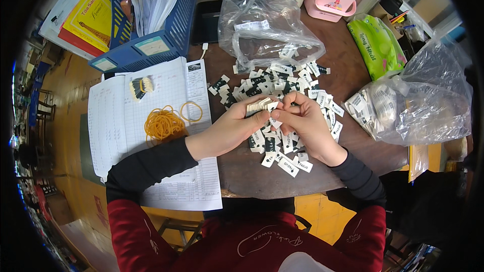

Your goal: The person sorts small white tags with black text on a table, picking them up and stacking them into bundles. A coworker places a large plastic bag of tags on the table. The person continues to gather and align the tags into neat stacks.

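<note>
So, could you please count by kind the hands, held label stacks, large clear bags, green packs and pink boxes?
Hands, left hand and right hand: 2
Held label stack: 1
Large clear bags: 2
Green pack: 1
Pink box: 1
Total: 7

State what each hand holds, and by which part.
The left hand holds a stack of white labels, thumb across its near side. The right hand is at the stack's right end; its grip cannot be told.
</note>
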Motion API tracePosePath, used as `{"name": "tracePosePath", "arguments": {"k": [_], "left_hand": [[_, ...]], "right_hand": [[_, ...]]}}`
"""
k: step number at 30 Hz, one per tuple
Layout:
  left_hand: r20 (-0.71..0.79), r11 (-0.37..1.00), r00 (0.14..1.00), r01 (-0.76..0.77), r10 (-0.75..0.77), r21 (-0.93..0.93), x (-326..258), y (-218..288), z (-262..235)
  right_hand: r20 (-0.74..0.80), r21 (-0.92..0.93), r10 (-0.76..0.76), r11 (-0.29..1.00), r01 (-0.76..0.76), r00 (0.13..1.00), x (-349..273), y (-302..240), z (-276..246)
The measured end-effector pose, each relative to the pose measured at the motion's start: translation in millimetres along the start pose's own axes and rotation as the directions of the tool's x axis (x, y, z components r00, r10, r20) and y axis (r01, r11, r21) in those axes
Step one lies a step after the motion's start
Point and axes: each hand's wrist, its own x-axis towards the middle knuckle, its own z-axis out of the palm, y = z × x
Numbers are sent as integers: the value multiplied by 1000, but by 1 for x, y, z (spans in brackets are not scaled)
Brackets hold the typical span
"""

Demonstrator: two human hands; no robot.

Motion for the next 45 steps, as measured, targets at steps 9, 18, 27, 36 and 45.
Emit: {"name": "tracePosePath", "arguments": {"k": [9,18,27,36,45], "left_hand": [[-7,951,999,-45,45,-305,0,6,-5],[-63,957,998,10,-29,-290,1,6,-3],[-32,958,999,21,-32,-285,2,4,-5],[179,950,977,163,-117,-266,-2,4,3],[166,949,969,219,-184,-226,-2,0,-1]], "right_hand": [[254,-871,-186,382,308,949,-15,-40,-18],[298,-898,-111,304,318,948,-16,-37,-28],[323,-856,41,439,273,945,-15,-45,-26],[228,-561,-232,763,322,946,-7,-25,-9],[135,-634,-325,698,334,936,-3,-15,-7]]}}
